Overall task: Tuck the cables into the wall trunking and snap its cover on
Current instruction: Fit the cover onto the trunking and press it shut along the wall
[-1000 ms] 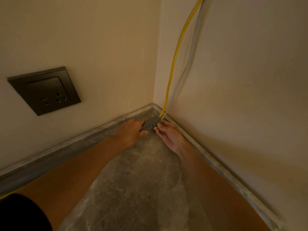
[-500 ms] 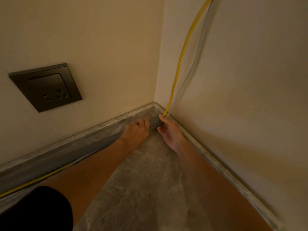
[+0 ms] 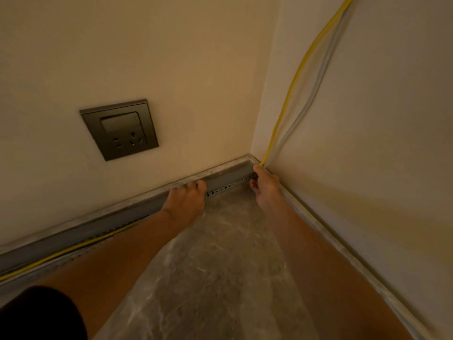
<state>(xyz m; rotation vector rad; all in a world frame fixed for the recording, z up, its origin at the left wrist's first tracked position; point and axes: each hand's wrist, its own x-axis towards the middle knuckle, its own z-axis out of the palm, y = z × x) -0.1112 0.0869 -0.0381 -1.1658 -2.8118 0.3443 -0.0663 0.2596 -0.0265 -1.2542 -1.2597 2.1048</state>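
A grey slotted trunking (image 3: pixel 228 186) runs along the foot of the left wall into the room corner. My left hand (image 3: pixel 187 196) rests on it with its fingers over the top edge. At the corner end my right hand (image 3: pixel 266 184) grips the trunking where the cables enter. A yellow cable (image 3: pixel 294 82) and a pale grey cable (image 3: pixel 316 87) come down the right wall to that corner. Further left the yellow cable (image 3: pixel 73 246) lies along the open trunking beside my left forearm.
A dark wall socket (image 3: pixel 120 128) sits on the left wall above the skirting. A grey skirting strip (image 3: pixel 343 256) runs along the right wall. The floor (image 3: pixel 220 266) is grey mottled stone. A dark sleeve (image 3: pixel 41 315) fills the bottom left corner.
My left hand has slid left along the trunking, away from the right hand, baring a stretch of slotted trunking between them. The view has shifted, so the socket sits further right.
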